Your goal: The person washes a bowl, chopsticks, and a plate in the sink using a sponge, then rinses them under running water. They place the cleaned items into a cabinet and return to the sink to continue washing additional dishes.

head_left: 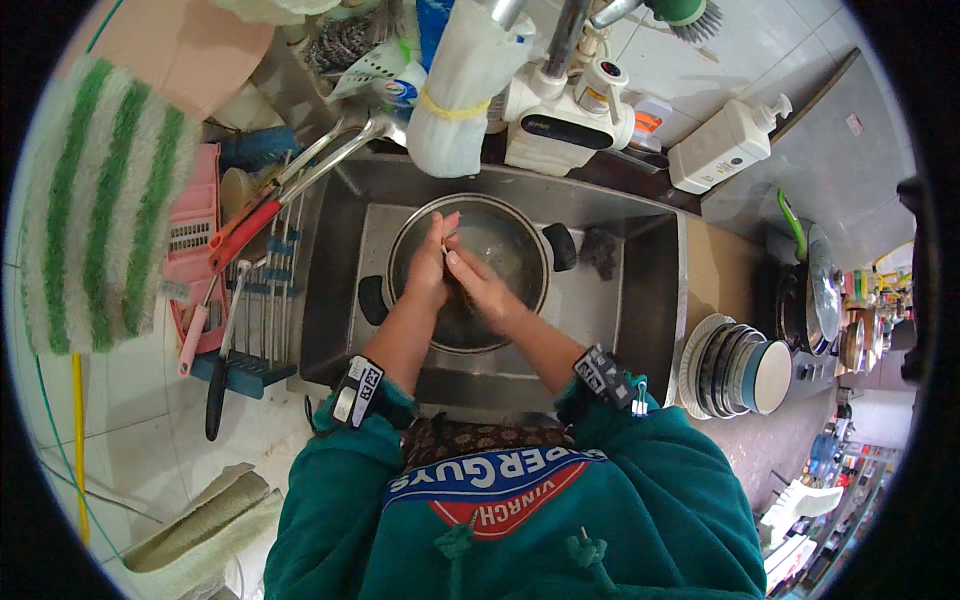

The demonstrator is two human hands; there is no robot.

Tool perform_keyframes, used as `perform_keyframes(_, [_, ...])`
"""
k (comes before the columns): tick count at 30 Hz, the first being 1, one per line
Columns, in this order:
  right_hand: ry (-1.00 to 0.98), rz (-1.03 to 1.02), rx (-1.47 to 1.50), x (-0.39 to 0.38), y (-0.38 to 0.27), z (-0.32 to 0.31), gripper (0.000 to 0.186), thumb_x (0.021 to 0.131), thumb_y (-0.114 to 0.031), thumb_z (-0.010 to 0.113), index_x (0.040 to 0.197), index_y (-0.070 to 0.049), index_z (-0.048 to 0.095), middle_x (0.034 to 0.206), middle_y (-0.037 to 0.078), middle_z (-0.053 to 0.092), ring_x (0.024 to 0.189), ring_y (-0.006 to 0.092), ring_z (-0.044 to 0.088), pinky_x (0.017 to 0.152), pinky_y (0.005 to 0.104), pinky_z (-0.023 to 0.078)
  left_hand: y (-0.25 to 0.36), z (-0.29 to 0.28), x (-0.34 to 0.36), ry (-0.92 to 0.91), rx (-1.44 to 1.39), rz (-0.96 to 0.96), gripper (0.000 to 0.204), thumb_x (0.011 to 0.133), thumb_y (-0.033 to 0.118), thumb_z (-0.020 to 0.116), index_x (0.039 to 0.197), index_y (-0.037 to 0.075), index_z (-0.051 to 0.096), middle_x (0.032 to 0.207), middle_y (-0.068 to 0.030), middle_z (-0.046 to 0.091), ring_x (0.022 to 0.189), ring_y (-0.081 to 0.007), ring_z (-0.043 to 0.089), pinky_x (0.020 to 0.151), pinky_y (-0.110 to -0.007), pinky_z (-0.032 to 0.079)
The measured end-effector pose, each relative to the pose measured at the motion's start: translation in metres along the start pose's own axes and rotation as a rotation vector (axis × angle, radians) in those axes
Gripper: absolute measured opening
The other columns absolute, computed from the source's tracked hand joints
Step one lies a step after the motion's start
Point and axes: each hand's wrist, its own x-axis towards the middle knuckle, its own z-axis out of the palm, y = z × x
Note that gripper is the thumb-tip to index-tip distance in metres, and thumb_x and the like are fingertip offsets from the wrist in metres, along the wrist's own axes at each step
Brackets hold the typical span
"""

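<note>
A round metal pot (541,300) with two black side handles sits in the stainless steel sink (655,300). Both of my hands are together above it. My left hand (430,265) is held upright, its fingers closed along a small pinkish piece (451,223) that shows at the fingertips. From the other side, my right hand (482,287) presses its bent fingers against the left. What lies between the palms is mostly hidden, and I cannot tell its kind. The pot's inside looks dark and shiny below my hands.
A dark scouring pad (599,252) lies at the sink's right. Stacked bowls and plates (735,365) stand on the right counter, near a lidded pan (822,290). Ladles and a utensil rack (268,300) are on the left. A cloth-wrapped faucet (448,110) and pump bottle (722,148) stand behind.
</note>
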Motion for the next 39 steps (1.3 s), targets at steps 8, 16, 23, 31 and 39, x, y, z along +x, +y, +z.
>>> perform_keyframes(8, [0.233,-0.126,-0.128,0.023,-0.014,0.009,0.069,0.092,-0.052,0.023,0.138,-0.001,0.023,0.144,0.017,0.023,0.134,0.0264,0.018,0.108,0.0333,0.016,-0.023,0.027,-0.025,0.028,-0.011,0.06,0.073,0.085,0.058,0.043,0.135,0.004,0.034,0.139,-0.0124,0.033,0.128,-0.0217,0.029,0.105,-0.032,0.021])
perform_keyframes(16, [0.381,-0.387,-0.284,0.034,0.008,0.012,0.052,0.095,-0.036,0.031,0.132,0.0,0.034,0.137,0.021,0.033,0.129,0.0344,0.029,0.107,0.0379,0.02,-0.029,0.004,-0.021,0.05,0.009,-0.195,0.07,0.087,0.059,0.037,0.136,0.009,0.034,0.129,-0.0111,0.045,0.118,-0.0217,0.041,0.096,-0.032,0.033])
perform_keyframes(23, [0.457,-0.698,-1.096,0.029,0.038,0.027,0.044,0.095,-0.028,0.029,0.132,-0.005,0.037,0.135,0.02,0.036,0.124,0.0412,0.032,0.099,0.0481,0.031,-0.016,0.005,-0.014,0.01,-0.037,0.034,0.064,0.091,0.054,0.032,0.136,0.008,0.032,0.138,-0.0081,0.036,0.121,-0.023,0.04,0.102,-0.039,0.025])
perform_keyframes(31, [0.415,0.308,-0.573,0.075,0.039,-0.069,0.054,0.092,-0.042,0.039,0.124,0.001,0.044,0.119,0.018,0.053,0.109,0.0347,0.05,0.09,0.0372,0.039,-0.02,-0.02,0.007,0.158,-0.117,-0.097,0.056,0.091,0.051,0.038,0.121,0.006,0.047,0.119,-0.0082,0.051,0.107,-0.0224,0.048,0.092,-0.038,0.034])
perform_keyframes(39, [0.043,0.309,-1.054,0.043,0.098,-0.058,0.053,0.074,-0.029,0.064,0.119,-0.005,0.049,0.111,0.021,0.056,0.104,0.0344,0.053,0.089,0.0391,0.041,-0.062,-0.026,0.034,0.288,0.366,-0.183,0.054,0.091,0.045,0.04,0.125,0.002,0.044,0.12,-0.0139,0.05,0.11,-0.027,0.047,0.092,-0.038,0.037])
